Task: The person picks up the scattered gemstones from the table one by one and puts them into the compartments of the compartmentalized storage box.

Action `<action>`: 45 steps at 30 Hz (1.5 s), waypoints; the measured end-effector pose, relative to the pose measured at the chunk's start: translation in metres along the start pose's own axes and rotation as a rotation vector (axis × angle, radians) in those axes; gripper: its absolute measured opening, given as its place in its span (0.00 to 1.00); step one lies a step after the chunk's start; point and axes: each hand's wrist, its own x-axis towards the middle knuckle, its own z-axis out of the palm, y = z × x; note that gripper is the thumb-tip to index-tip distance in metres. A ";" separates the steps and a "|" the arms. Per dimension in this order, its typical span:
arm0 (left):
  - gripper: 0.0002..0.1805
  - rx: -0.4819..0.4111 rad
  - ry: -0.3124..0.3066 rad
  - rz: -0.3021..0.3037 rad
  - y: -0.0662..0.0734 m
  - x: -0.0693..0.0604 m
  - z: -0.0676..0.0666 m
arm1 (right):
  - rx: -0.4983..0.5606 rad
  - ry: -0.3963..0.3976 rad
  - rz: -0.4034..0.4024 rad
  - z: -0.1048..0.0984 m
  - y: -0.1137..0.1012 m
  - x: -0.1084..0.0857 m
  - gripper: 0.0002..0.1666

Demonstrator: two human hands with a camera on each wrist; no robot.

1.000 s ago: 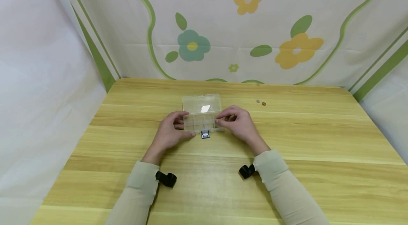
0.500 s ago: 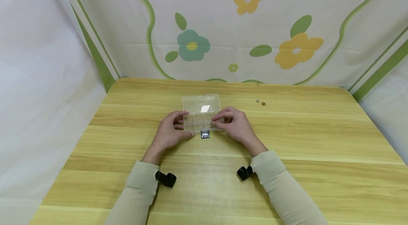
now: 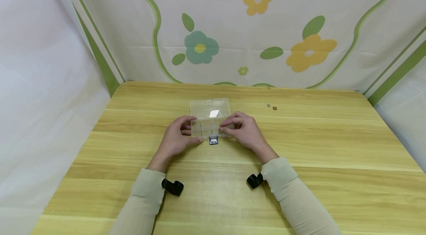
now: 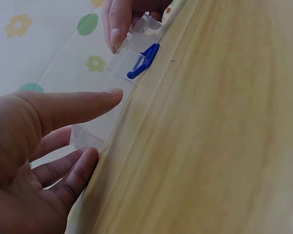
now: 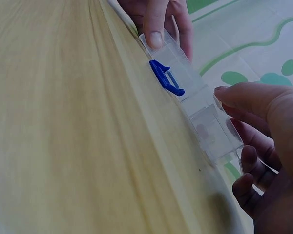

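- The clear plastic box (image 3: 206, 127) lies on the counter (image 3: 213, 198) between the hands, its lid (image 3: 203, 108) raised at the far side.
- Left hand (image 3: 178, 137): the grip holds the box's left end, thumb at the front edge.
- Right hand (image 3: 244, 129): fingertips drawn close over the right compartments — whether they pinch anything, I cannot tell.
- The box looks light, stiff and slightly slippery; the thin lid might crack, so best hold the end walls.
- Count: one box, one lid, one blue latch (image 5: 166, 78), one pale piece (image 3: 268, 105), one brown piece (image 3: 274, 108) — contents inside the box too blurred to count.
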 end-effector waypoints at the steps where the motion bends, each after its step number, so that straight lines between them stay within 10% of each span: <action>1: 0.41 -0.001 0.000 0.001 0.000 0.000 0.000 | 0.001 0.000 -0.001 0.000 0.000 0.000 0.04; 45: 0.42 -0.007 -0.005 -0.013 -0.002 -0.002 0.000 | 0.082 0.139 0.025 -0.012 0.012 -0.001 0.03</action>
